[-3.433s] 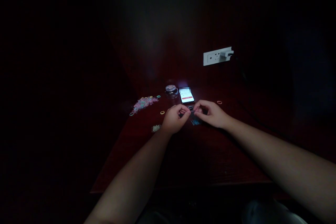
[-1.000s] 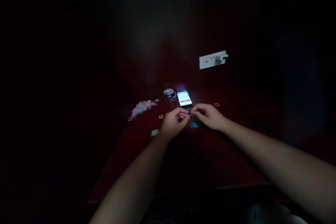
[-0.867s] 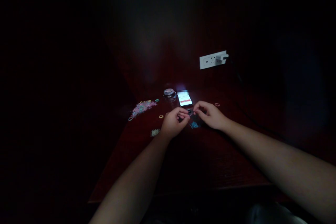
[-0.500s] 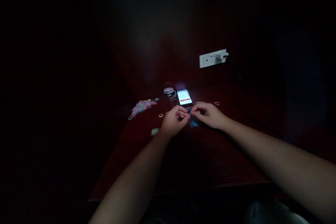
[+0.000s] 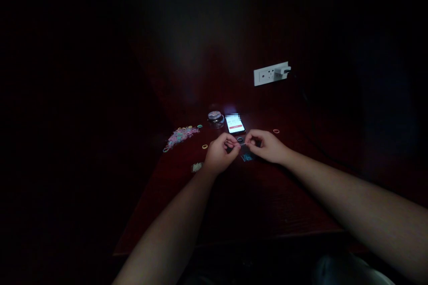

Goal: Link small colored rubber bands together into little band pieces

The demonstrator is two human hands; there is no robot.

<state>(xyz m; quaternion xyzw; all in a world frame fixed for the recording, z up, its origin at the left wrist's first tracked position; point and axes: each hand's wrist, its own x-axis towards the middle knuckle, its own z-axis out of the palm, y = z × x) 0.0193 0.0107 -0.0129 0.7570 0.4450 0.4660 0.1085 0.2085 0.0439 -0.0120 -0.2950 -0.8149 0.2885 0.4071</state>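
Between my two hands a thin, pale elastic band (image 5: 243, 144) is pulled into a short straight line. My left hand (image 5: 220, 153) pinches its left end, and my right hand (image 5: 266, 146) pinches the right end. Just below the fingertips lies a small heap of blue bands (image 5: 247, 157). A dark ring-shaped band (image 5: 240, 139) rests behind the fingers. Beside my left wrist are pale yellow bands (image 5: 197, 167), partly covered by the hand. A single yellow band (image 5: 204, 146) lies left of my left hand.
A mixed heap of pink, purple and green bands (image 5: 182, 136) spreads at the left. Behind my hands stand a lidded clear jar (image 5: 216, 119) and a lit phone (image 5: 236, 125). One pinkish band (image 5: 276, 131) lies right. A wall socket (image 5: 270, 74) holds a plug with a dark cable.
My hands have drawn slightly apart, the right one shifting a little to the right. The band between them now shows as a longer, straighter line.
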